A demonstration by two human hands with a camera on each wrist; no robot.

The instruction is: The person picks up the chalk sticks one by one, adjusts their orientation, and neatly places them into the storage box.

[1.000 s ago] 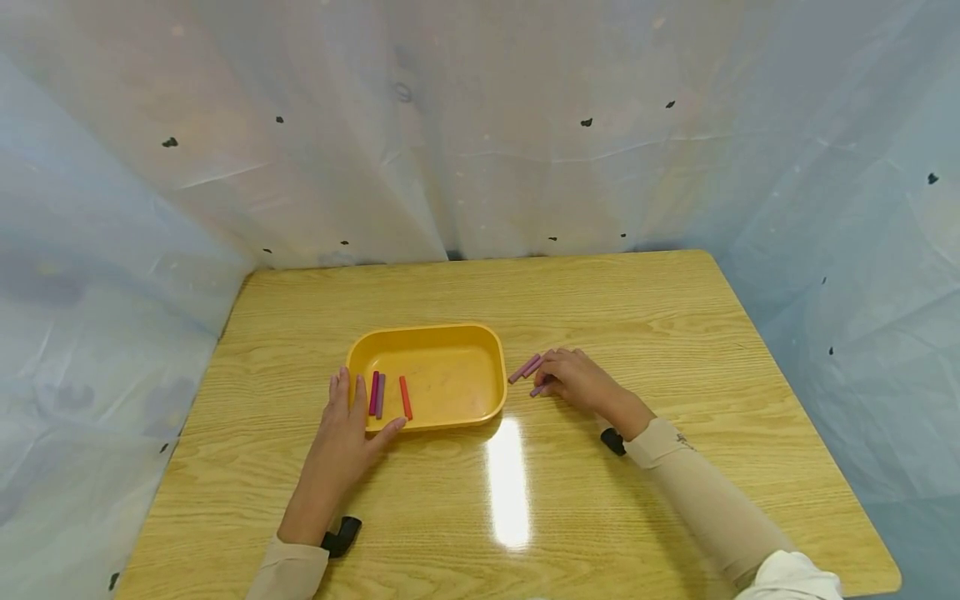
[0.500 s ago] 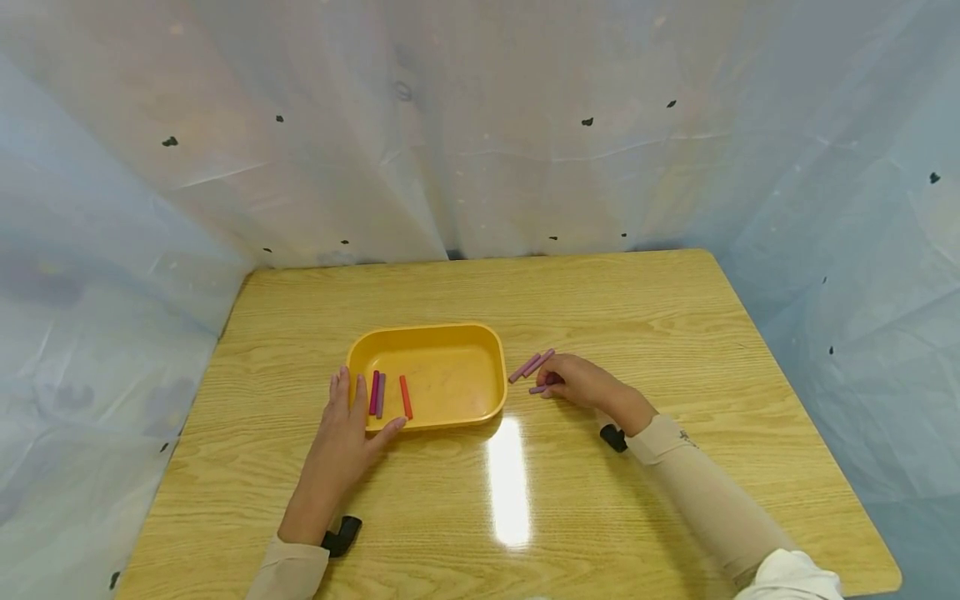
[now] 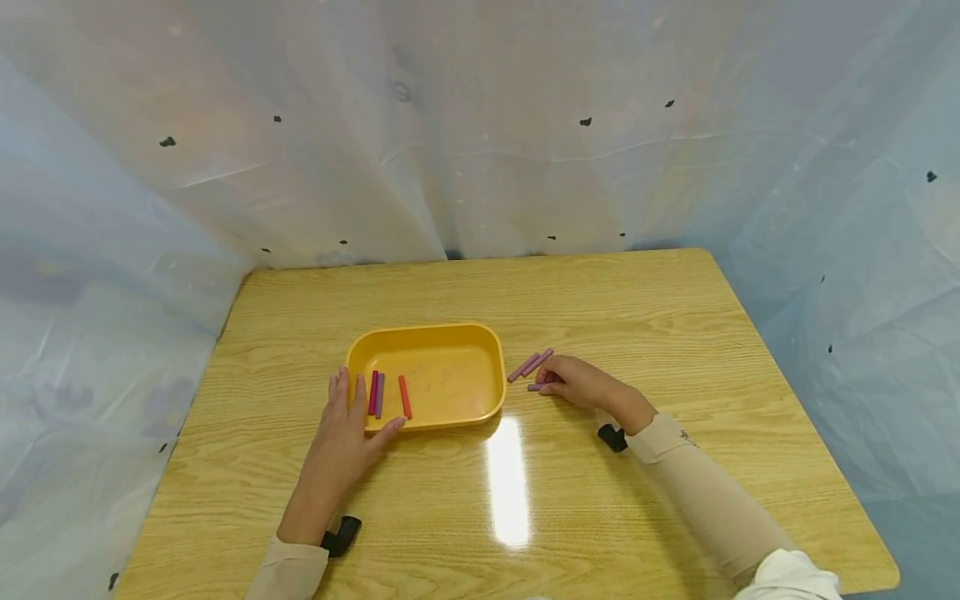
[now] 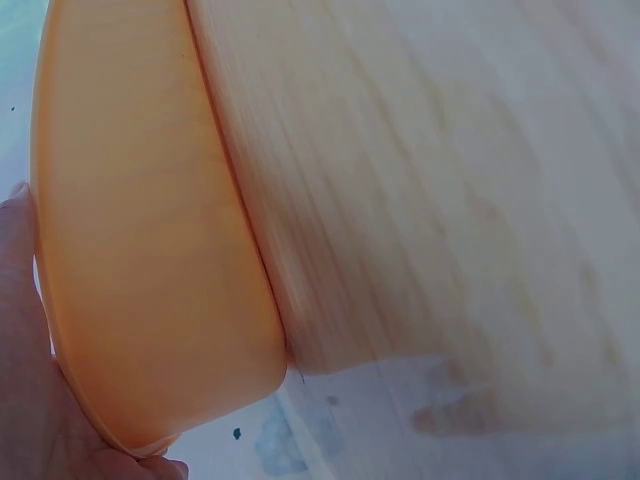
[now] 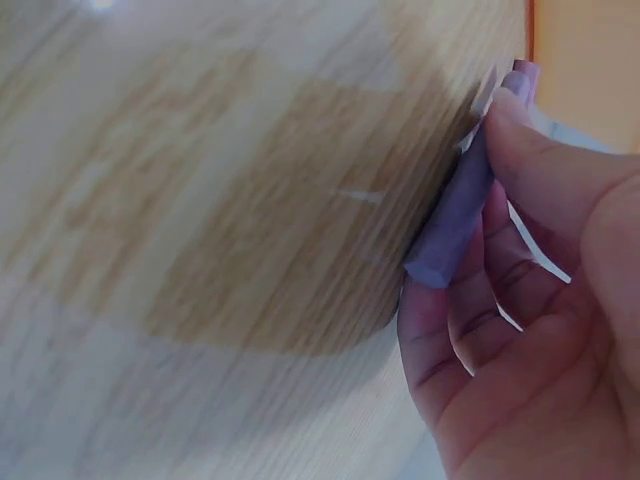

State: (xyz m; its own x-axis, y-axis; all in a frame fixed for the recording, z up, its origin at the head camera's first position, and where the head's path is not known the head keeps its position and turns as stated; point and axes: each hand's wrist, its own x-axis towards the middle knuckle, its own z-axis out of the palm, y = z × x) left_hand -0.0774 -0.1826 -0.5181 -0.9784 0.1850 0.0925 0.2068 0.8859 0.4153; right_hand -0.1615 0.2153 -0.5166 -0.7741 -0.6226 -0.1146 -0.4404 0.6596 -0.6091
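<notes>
In the head view my right hand point(image 3: 587, 385) is low over the table, right of the yellow tray point(image 3: 450, 422). Its thumb and fingers pinch a purple chalk stick point(image 5: 455, 222), whose near end shows well in the right wrist view. Two pinkish-purple chalk sticks point(image 3: 523, 367) lie side by side just beyond the fingertips. My left hand point(image 3: 341, 442) rests with spread, mostly straight fingers on the tray's near left corner, thumb along the front rim. Inside the tray lie a magenta stick point(image 3: 372, 393), a purple stick point(image 3: 380, 397) and a red stick point(image 3: 405, 397).
The wooden table point(image 3: 637, 308) has rounded far corners. Whitish plastic sheeting point(image 3: 487, 142) hangs behind it and along both sides. A bright light reflection crosses the tabletop in front of the tray.
The right hand has drawn slightly back from the pair of chalk sticks, uncovering more of them, and the held stick has turned more level. The left hand and the tray have stayed put.
</notes>
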